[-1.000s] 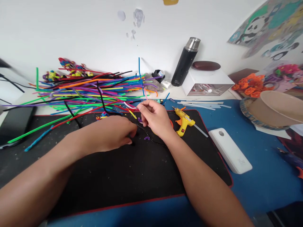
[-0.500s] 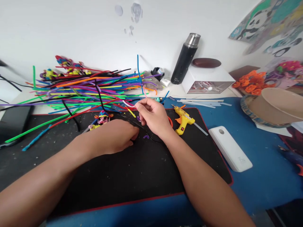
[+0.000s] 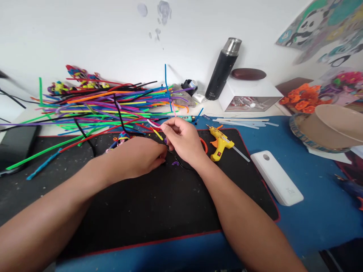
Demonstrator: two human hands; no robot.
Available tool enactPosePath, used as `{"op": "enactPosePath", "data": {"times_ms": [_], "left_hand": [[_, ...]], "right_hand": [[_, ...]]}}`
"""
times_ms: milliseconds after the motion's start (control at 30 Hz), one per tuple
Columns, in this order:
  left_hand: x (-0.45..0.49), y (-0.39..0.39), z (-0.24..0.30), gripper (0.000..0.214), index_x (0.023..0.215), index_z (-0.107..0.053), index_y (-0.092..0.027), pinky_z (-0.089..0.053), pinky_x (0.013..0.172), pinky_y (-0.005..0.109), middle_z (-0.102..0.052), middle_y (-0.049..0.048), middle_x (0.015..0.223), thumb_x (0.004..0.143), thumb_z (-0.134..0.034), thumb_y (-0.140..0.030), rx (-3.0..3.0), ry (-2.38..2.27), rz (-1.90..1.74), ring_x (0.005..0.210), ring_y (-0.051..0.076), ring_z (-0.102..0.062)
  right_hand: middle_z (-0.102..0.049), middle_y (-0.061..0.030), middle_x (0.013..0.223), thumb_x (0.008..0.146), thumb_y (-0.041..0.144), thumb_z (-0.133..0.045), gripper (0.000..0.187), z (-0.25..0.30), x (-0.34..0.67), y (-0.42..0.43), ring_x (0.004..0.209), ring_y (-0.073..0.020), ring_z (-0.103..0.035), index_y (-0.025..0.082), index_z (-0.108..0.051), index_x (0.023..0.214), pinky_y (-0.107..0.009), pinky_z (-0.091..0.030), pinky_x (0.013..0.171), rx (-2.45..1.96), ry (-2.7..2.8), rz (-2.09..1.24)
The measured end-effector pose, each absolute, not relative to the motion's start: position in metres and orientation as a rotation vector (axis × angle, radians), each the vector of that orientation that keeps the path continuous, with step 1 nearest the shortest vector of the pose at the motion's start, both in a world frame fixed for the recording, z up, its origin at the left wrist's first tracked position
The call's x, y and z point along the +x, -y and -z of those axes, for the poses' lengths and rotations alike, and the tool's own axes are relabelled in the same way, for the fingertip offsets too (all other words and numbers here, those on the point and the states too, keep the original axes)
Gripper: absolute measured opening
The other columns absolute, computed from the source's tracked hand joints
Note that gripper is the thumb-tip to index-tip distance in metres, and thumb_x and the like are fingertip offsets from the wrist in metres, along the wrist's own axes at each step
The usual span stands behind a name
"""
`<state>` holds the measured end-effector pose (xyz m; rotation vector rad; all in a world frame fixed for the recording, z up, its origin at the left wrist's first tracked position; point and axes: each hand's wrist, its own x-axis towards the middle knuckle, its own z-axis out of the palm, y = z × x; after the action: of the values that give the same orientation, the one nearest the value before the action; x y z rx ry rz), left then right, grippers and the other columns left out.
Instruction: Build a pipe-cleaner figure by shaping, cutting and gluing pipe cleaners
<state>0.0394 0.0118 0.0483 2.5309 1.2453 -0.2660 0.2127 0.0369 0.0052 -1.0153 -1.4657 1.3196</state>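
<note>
Over the black mat (image 3: 159, 204), my left hand (image 3: 143, 154) is closed, its fingers curled down; what they hold, if anything, is hidden behind the hand. Right beside it, my right hand (image 3: 183, 138) is pinched, thumb against fingers, and whatever it grips is too small to make out. A short yellow pipe cleaner (image 3: 157, 133) and a white one (image 3: 153, 124) lie just beyond the fingertips. Below the right hand there is a small curved purple piece (image 3: 175, 163) near a thin black cord (image 3: 185, 166). A colourful little figure (image 3: 122, 138) is partly covered by my left hand.
Many coloured pipe cleaners (image 3: 107, 104) are piled along the wall. A yellow glue gun (image 3: 221, 143) lies right of my hands, near a white power bank (image 3: 276, 177). Behind stand a black thermos (image 3: 222, 71) and a white box (image 3: 252, 90). Glue sticks (image 3: 242, 121) lie in front.
My left hand has risen slightly and moved closer to the fingertips of my right hand. My right hand stays almost in place, still pinched.
</note>
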Motion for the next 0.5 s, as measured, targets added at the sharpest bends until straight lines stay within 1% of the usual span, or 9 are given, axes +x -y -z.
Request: {"op": "enactPosePath", "data": {"times_ms": [200, 367, 500], "left_hand": [[0.021, -0.022, -0.066, 0.02, 0.087, -0.068, -0.027, -0.037, 0.059, 0.032, -0.078, 0.0027, 0.083, 0.098, -0.053, -0.032, 2.506, -1.366, 0.235, 0.066, 0.022, -0.067], [0.025, -0.024, -0.061, 0.012, 0.091, -0.07, -0.027, -0.039, 0.059, 0.032, -0.078, 0.0028, 0.086, 0.092, -0.06, -0.023, 2.476, -1.334, 0.263, 0.073, 0.024, -0.071], [0.03, -0.024, -0.053, 0.013, 0.095, -0.073, -0.026, -0.041, 0.061, 0.032, -0.079, 0.0048, 0.089, 0.094, -0.06, -0.026, 2.506, -1.342, 0.311, 0.078, 0.026, -0.073]], "right_hand": [[-0.06, 0.0048, 0.061, 0.101, 0.049, -0.069, 0.027, -0.005, 0.213, -0.037, 0.046, -0.0114, -0.054, 0.025, -0.064, 0.091, -0.025, -0.043, 0.047, -1.002, 1.479, -1.309], [-0.058, 0.0057, 0.059, 0.101, 0.047, -0.069, 0.026, -0.006, 0.213, -0.036, 0.045, -0.0114, -0.054, 0.024, -0.064, 0.09, -0.025, -0.043, 0.046, -1.01, 1.476, -1.308], [-0.059, 0.0058, 0.06, 0.1, 0.049, -0.069, 0.028, -0.006, 0.212, -0.036, 0.046, -0.0109, -0.054, 0.024, -0.064, 0.09, -0.024, -0.043, 0.046, -1.022, 1.467, -1.317]]}}
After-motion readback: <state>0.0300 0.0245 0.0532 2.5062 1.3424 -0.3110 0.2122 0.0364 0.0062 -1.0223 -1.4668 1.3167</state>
